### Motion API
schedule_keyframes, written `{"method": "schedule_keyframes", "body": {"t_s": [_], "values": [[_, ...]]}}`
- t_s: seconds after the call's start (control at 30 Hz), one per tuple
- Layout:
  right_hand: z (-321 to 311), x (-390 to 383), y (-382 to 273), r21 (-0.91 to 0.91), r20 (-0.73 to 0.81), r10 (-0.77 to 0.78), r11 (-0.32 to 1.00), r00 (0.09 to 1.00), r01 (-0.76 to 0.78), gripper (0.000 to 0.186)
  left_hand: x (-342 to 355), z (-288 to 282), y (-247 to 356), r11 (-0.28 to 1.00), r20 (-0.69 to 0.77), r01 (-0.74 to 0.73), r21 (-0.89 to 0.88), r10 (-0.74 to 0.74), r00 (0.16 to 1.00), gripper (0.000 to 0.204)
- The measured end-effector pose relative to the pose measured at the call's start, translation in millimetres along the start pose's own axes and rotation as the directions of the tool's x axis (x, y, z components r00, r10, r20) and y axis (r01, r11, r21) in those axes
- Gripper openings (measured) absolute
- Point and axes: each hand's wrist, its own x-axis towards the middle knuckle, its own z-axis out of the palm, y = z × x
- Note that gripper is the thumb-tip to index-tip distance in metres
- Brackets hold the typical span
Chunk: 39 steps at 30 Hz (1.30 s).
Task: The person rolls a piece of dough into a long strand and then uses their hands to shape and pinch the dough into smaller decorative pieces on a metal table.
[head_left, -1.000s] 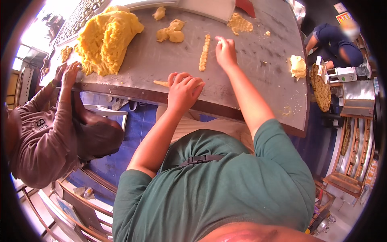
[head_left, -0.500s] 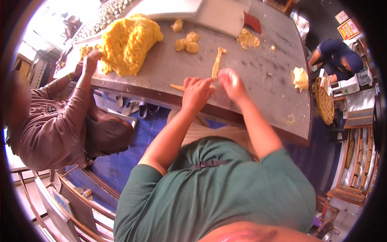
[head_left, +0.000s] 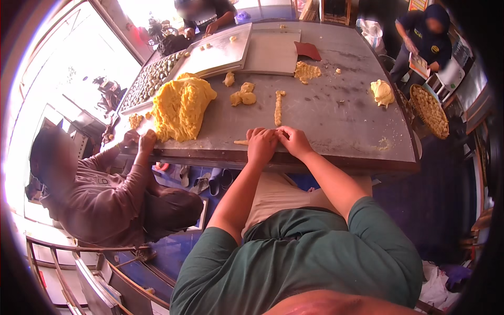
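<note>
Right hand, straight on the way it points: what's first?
Most likely the left hand, its fingers just ahead of the right hand's tips; whether they already touch is unclear. The near end of the dough row is close to that line too.

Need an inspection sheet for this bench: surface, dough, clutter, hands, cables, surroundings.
Surface: table is grey, with dark smudges and crumbs.
Job's things: dough strip sticks out left of the left hand; row of dough pieces lies just beyond the hands; yellow dough mound sits to their left.
Clutter: red flat piece beside pale flat boards; flattened dough patch nearby.
Hands: left hand and right hand close together at the near edge; grip hidden.
Cables: nothing seen.
Surroundings: co-worker in brown at left; round basket at right; shoes on the blue floor.
</note>
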Motion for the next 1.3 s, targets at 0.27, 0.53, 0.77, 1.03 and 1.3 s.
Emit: {"method": "schedule_keyframes", "body": {"t_s": [0.27, 0.53, 0.77, 1.03, 1.3], "values": [[-3, -9, 5, 0.027, -0.095, -0.069, 0.997, 0.993, 0.071, 0.019, -1, 11, -6, 0.998, 0.006, -0.065, -0.01, 0.065, 0.998, 0.017], [1, 12, 22, 0.038, -0.239, 0.02, 0.999, 0.971, -0.011, 0.013, -1, -7, 1, 0.988, -0.102, -0.089, -0.13, 0.076, 0.992, 0.011], [-26, 123, 79, -0.383, -0.31, -0.191, 0.922, 0.932, 0.061, 0.018, 7, 1, 5, 0.998, -0.032, -0.026, -0.061, 0.024, 0.999, 0.012], [-25, 153, 87, -0.698, -0.06, -0.238, 0.705, 0.969, 0.13, 0.022, 9, -4, 5, 0.997, 0.001, 0.023, -0.072, -0.023, 1.0, 0.011], [-26, 23, -7, 0.071, 0.208, -0.056, 0.997, 0.977, 0.042, 0.035, 3, -6, 6, 0.965, -0.002, 0.192, -0.176, -0.196, 0.981, 0.023]]}}
